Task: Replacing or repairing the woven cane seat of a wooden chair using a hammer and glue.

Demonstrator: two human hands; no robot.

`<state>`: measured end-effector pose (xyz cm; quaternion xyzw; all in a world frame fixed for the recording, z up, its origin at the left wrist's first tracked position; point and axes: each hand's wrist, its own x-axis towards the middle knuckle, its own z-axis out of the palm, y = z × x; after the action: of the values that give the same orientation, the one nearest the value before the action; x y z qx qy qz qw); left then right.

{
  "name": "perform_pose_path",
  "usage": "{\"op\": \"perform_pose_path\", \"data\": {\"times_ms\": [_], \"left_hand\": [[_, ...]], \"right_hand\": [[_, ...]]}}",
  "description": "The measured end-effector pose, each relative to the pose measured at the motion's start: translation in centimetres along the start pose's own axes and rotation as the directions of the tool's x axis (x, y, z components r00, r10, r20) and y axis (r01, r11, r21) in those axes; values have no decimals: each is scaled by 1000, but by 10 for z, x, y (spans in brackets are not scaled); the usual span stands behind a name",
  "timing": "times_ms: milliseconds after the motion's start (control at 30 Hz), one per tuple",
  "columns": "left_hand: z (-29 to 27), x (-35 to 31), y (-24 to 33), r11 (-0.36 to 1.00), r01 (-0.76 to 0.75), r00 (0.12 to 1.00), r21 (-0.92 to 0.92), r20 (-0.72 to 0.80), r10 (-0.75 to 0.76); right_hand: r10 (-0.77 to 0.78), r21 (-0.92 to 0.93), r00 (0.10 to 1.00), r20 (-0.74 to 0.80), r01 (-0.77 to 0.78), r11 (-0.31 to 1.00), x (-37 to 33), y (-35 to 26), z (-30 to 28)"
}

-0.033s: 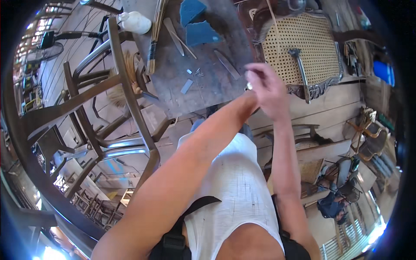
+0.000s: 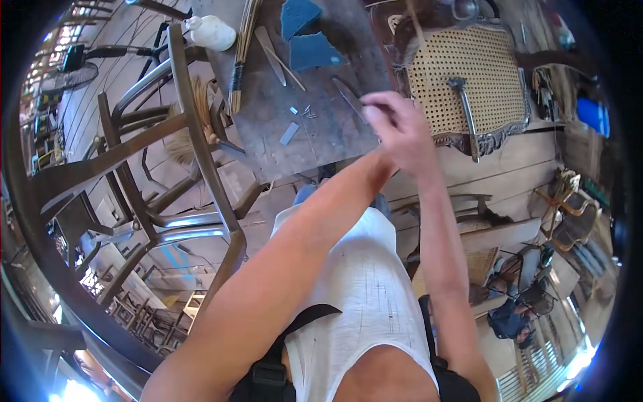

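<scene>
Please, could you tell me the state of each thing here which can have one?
Right hand: fingers bent; cannot tell if holding.
Left hand: hidden behind the right.
Pointed tool: lying on the table.
Hammer: lying on the cane panel.
Blue pieces: lying on the table, uneven-edged.
Bottle: cannot tell if closed.
Fan: cannot tell if running.
</scene>
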<state>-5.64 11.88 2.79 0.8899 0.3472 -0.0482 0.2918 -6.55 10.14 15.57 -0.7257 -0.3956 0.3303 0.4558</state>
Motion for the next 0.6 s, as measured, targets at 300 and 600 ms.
{"op": "perform_pose_path", "data": {"times_ms": [300,600], "left_hand": [[2,-20,-4,984,-67,984,-164,-172,38],[3,-26,-3,949,-130,982,-288,-170,83]], "right_hand": [[-306,-266,837,454,455,850,93,90,95],[-423,-447,680,599,722,529,94,119,117]]}}
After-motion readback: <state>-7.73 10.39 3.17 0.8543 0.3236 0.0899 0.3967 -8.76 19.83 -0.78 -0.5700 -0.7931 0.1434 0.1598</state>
